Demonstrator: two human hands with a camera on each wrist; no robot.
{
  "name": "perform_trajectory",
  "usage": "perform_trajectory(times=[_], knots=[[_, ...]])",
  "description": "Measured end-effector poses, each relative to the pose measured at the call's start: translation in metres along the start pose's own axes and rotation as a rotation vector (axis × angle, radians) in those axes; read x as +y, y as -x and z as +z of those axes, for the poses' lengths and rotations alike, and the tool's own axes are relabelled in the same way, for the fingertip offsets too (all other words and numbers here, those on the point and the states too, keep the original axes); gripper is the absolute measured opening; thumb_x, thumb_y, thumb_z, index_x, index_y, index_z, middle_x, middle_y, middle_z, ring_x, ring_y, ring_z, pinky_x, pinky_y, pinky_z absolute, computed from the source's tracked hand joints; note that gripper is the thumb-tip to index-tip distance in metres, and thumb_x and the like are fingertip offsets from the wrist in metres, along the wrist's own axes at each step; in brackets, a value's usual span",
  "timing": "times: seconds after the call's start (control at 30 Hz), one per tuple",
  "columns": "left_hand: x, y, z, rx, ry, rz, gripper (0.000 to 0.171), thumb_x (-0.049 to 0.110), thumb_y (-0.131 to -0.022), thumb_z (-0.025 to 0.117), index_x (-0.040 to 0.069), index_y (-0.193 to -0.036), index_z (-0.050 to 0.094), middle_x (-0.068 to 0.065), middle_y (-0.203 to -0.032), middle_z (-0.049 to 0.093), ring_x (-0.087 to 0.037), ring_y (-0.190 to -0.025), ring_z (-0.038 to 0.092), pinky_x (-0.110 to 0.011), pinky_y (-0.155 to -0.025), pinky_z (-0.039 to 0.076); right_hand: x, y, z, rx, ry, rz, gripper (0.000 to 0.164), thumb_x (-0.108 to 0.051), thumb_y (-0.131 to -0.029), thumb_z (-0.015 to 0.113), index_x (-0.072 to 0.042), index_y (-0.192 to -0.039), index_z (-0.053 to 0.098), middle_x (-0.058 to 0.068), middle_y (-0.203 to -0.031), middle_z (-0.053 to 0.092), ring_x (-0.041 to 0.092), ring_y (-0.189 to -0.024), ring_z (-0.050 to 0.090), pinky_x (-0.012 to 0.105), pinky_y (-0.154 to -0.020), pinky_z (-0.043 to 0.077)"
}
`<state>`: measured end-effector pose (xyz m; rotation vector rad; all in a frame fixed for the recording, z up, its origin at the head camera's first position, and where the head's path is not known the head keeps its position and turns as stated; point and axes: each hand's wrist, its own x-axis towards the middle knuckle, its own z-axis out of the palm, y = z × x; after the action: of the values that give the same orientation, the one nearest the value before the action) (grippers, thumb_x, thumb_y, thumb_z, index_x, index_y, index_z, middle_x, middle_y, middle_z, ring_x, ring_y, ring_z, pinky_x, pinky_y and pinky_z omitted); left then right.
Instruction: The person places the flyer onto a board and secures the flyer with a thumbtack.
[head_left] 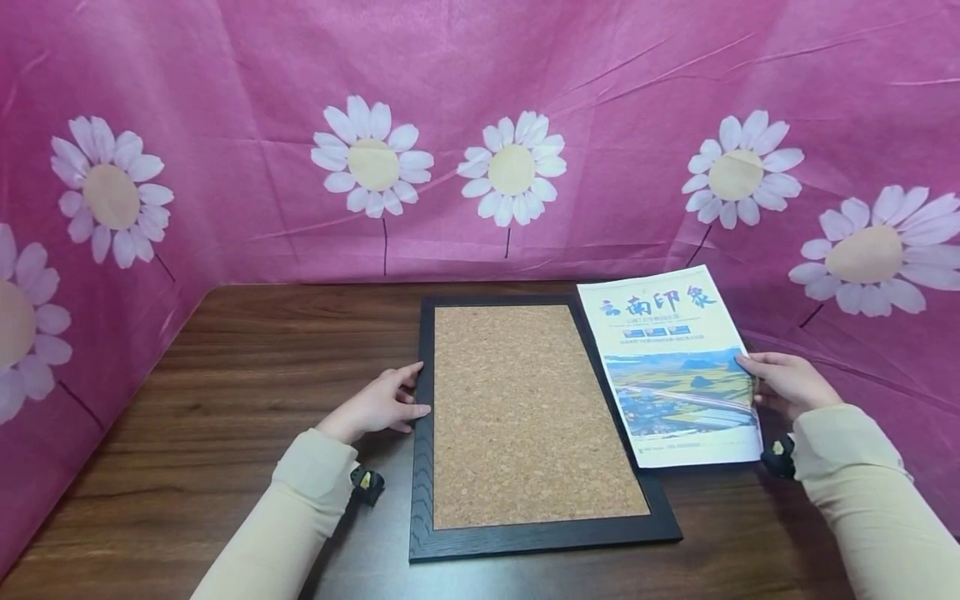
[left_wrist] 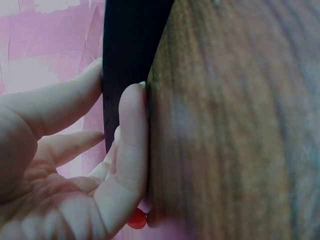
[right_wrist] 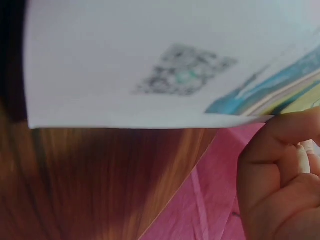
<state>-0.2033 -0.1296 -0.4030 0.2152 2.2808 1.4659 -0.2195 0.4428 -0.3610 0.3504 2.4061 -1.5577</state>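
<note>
A black-framed cork board (head_left: 532, 425) lies flat on the table. My left hand (head_left: 381, 402) grips its left edge about midway up. Close by in the left wrist view, that hand's thumb and fingers (left_wrist: 132, 145) meet the dark frame edge (left_wrist: 132, 35). My right hand (head_left: 797, 382) pinches the right edge of a magazine (head_left: 686, 417) with blue and purple Chinese lettering and a landscape picture. The magazine overlaps the board's right side and hides part of the frame there. A printed code (right_wrist: 185, 70) shows on the white paper in the right wrist view.
The brown wooden table (head_left: 247, 408) extends left of the board. Pink cloth (head_left: 615, 67) with large white daisies hangs behind and along both sides. A black wrist device (head_left: 367, 483) is on the left wrist, another (head_left: 778, 455) on the right.
</note>
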Motion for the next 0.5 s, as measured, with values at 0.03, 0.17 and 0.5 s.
perform_trajectory(times=[0.03,0.17,0.5], knots=[[0.000,0.000,0.000,0.000,-0.002,-0.003,0.078,0.000,-0.092,0.067,-0.003,-0.155,0.020,-0.031,-0.139,0.032,-0.027,-0.106,0.050,-0.036,-0.073,0.061,-0.002,0.000,0.003,-0.004,-0.003,-0.004,0.027,-0.032,-0.103,0.053,-0.042,-0.079,0.060,-0.018,-0.074,0.067,0.002,-0.068,0.060,0.023,-0.062,0.052],[0.000,0.001,0.000,0.003,-0.006,-0.011,0.078,0.001,-0.092,0.067,-0.003,-0.155,0.021,-0.030,-0.139,0.032,-0.027,-0.107,0.050,-0.036,-0.074,0.061,-0.007,-0.001,0.015,-0.030,-0.027,-0.022,0.024,-0.030,-0.102,0.054,-0.039,-0.081,0.060,-0.016,-0.074,0.068,0.002,-0.067,0.061,0.022,-0.061,0.052],[0.000,0.000,-0.003,-0.003,-0.012,-0.017,0.076,0.000,-0.093,0.065,-0.002,-0.155,0.021,-0.029,-0.139,0.033,-0.028,-0.108,0.049,-0.035,-0.075,0.061,-0.020,-0.002,0.043,-0.100,-0.028,-0.037,0.015,-0.034,-0.103,0.054,-0.020,-0.104,0.059,-0.014,-0.081,0.071,0.004,-0.074,0.067,0.023,-0.066,0.054]])
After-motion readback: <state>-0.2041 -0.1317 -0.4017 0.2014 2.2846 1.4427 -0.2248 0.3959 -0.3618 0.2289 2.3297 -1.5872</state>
